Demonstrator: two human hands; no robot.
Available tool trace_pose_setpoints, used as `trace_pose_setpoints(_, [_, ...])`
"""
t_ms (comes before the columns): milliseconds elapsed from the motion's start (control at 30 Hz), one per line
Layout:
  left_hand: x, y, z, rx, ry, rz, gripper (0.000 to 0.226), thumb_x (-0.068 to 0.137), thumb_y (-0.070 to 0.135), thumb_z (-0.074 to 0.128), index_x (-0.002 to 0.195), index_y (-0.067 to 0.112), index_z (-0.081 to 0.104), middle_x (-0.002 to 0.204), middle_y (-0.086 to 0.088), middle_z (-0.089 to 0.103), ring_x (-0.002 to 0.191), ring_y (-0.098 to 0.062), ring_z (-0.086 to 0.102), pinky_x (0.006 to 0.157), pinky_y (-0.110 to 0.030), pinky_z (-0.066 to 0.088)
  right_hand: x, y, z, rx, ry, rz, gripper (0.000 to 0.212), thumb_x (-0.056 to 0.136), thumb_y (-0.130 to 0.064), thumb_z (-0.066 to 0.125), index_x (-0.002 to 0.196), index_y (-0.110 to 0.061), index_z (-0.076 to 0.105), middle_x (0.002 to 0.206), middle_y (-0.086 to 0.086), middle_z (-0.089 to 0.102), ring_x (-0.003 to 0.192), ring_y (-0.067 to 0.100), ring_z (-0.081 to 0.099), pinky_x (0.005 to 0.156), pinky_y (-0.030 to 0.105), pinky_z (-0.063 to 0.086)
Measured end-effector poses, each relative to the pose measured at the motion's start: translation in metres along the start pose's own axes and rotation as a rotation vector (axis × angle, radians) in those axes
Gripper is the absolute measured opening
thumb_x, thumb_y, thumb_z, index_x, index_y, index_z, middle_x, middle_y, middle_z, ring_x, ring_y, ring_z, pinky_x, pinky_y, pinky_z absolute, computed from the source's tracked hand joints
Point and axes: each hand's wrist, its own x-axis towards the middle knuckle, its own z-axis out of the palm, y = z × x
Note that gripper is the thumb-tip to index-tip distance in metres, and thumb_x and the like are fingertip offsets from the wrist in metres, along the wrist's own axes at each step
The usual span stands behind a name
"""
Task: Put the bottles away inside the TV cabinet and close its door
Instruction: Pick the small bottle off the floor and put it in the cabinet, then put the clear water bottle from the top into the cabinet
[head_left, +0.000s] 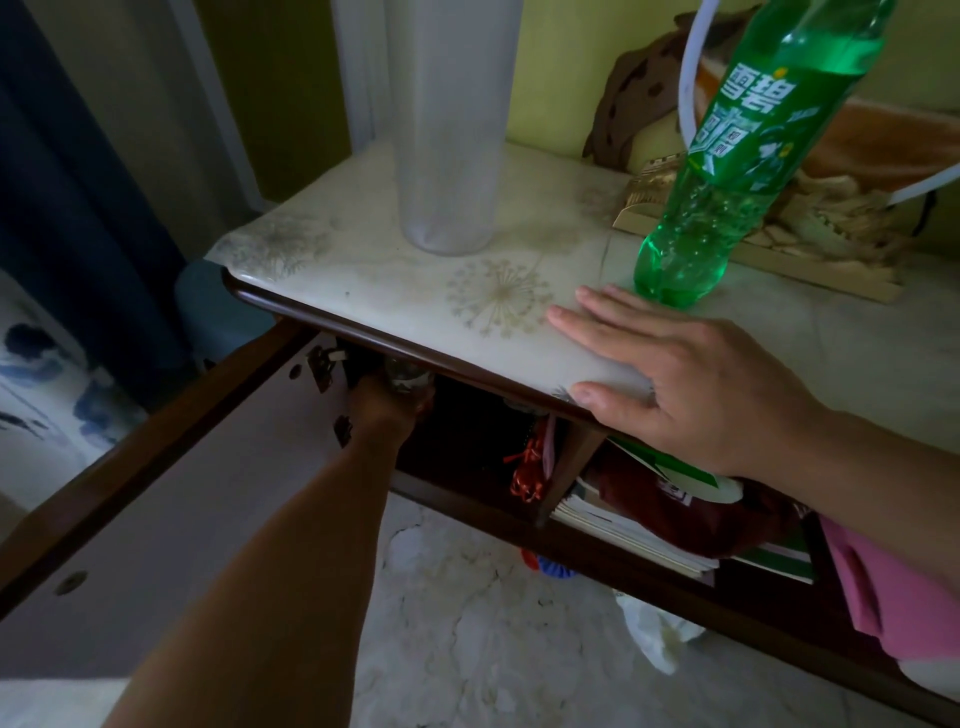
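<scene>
A green soda bottle (737, 156) stands upright on the TV cabinet's pale top (395, 291), near its front edge. My right hand (675, 374) lies flat on that top just in front of the green bottle, fingers spread, thumb over the edge. My left hand (384, 405) reaches into the dark left compartment under the top and grips a clear bottle (408, 375), only partly visible. The cabinet door (171, 467) hangs wide open to the left, its hinges showing.
A tall frosted plastic cylinder (447, 124) stands on the top at the back. A carved ornament (810, 218) and a white cable (691, 78) sit behind the green bottle. Books and a dark red bag (670, 499) fill the right compartment. A plastic bag (649, 634) lies on the marble floor.
</scene>
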Motion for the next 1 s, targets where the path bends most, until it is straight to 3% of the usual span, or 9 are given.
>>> trace_pose_setpoints(133, [0.001, -0.004, 0.0, -0.032, -0.004, -0.04, 0.049, 0.078, 0.017, 0.078, 0.118, -0.004, 0.058, 0.107, -0.018, 0.063, 0.108, -0.034, 0.059, 0.063, -0.003, 0.039, 0.0, -0.002, -0.001, -0.005, -0.011, -0.001, 0.063, 0.095, -0.064, 0.033, 0.152, -0.039, 0.026, 0.159, 0.0, 0.029, 0.148, 0.014, 0.025, 0.111, 0.047, 0.04])
trace_pose_setpoints(233, [0.0, -0.005, 0.0, 0.047, -0.015, -0.058, 0.047, 0.08, 0.029, 0.075, 0.113, -0.002, 0.062, 0.11, -0.021, 0.066, 0.106, -0.038, 0.061, 0.076, -0.026, 0.042, 0.0, -0.002, -0.001, -0.007, -0.015, 0.005, 0.063, 0.094, -0.064, 0.033, 0.152, -0.039, 0.025, 0.16, -0.001, 0.028, 0.148, 0.014, 0.023, 0.111, 0.047, 0.041])
trace_pose_setpoints(333, [0.0, -0.006, 0.004, 0.109, 0.017, -0.051, 0.033, 0.087, 0.023, 0.068, 0.108, -0.002, 0.063, 0.109, -0.022, 0.067, 0.102, -0.038, 0.062, 0.068, -0.022, 0.036, 0.0, -0.001, -0.001, -0.023, -0.017, -0.001, 0.065, 0.095, -0.066, 0.031, 0.153, -0.039, 0.023, 0.16, -0.002, 0.027, 0.149, 0.014, 0.022, 0.111, 0.046, 0.041])
trace_pose_setpoints(600, [-0.001, -0.006, 0.01, 0.116, 0.015, -0.085, 0.045, 0.084, 0.031, 0.07, 0.115, 0.002, 0.06, 0.117, -0.022, 0.064, 0.11, -0.038, 0.059, 0.087, -0.033, 0.045, 0.0, 0.001, 0.002, -0.022, -0.004, 0.013, 0.064, 0.094, -0.066, 0.032, 0.152, -0.04, 0.024, 0.16, -0.002, 0.028, 0.148, 0.012, 0.023, 0.112, 0.044, 0.04])
trace_pose_setpoints(667, [-0.009, -0.002, 0.006, 0.243, -0.014, -0.079, 0.041, 0.088, 0.032, 0.065, 0.114, 0.001, 0.059, 0.115, -0.022, 0.065, 0.107, -0.038, 0.06, 0.085, -0.037, 0.048, 0.001, 0.001, 0.002, -0.03, -0.005, 0.017, 0.065, 0.094, -0.068, 0.029, 0.153, -0.042, 0.021, 0.16, -0.004, 0.026, 0.148, 0.01, 0.021, 0.114, 0.041, 0.037])
trace_pose_setpoints(767, [-0.027, 0.007, -0.004, 0.501, -0.152, -0.01, 0.033, 0.092, 0.025, 0.055, 0.117, 0.004, 0.059, 0.115, -0.018, 0.066, 0.109, -0.034, 0.061, 0.086, -0.037, 0.049, 0.0, 0.001, 0.001, -0.036, -0.021, 0.023, 0.066, 0.094, -0.07, 0.026, 0.153, -0.043, 0.018, 0.161, -0.006, 0.024, 0.149, 0.007, 0.017, 0.116, 0.04, 0.034])
trace_pose_setpoints(867, [-0.06, 0.027, -0.024, 0.697, -0.391, 0.062, 0.023, 0.088, 0.02, 0.057, 0.105, 0.006, 0.062, 0.105, -0.016, 0.067, 0.104, -0.032, 0.063, 0.071, -0.029, 0.045, 0.0, -0.002, -0.003, -0.039, -0.039, 0.049, 0.067, 0.093, -0.071, 0.025, 0.153, -0.042, 0.017, 0.161, -0.006, 0.023, 0.149, 0.008, 0.017, 0.116, 0.04, 0.034])
trace_pose_setpoints(933, [-0.086, 0.041, -0.049, 0.687, -0.552, 0.067, 0.013, 0.083, 0.023, 0.061, 0.085, 0.01, 0.061, 0.084, -0.008, 0.064, 0.094, -0.028, 0.066, 0.06, -0.025, 0.043, 0.0, -0.008, -0.008, -0.037, -0.062, 0.064, 0.067, 0.093, -0.07, 0.024, 0.153, -0.042, 0.016, 0.161, -0.006, 0.021, 0.15, 0.009, 0.015, 0.117, 0.04, 0.032])
trace_pose_setpoints(1000, [-0.116, 0.061, -0.081, 0.621, -0.676, 0.081, 0.023, 0.076, 0.036, 0.066, 0.077, 0.013, 0.063, 0.071, 0.001, 0.061, 0.078, -0.019, 0.066, 0.056, -0.022, 0.046, 0.0, -0.012, -0.012, -0.033, -0.088, 0.08, 0.066, 0.092, -0.069, 0.024, 0.152, -0.043, 0.013, 0.162, -0.007, 0.018, 0.15, 0.009, 0.013, 0.118, 0.038, 0.03])
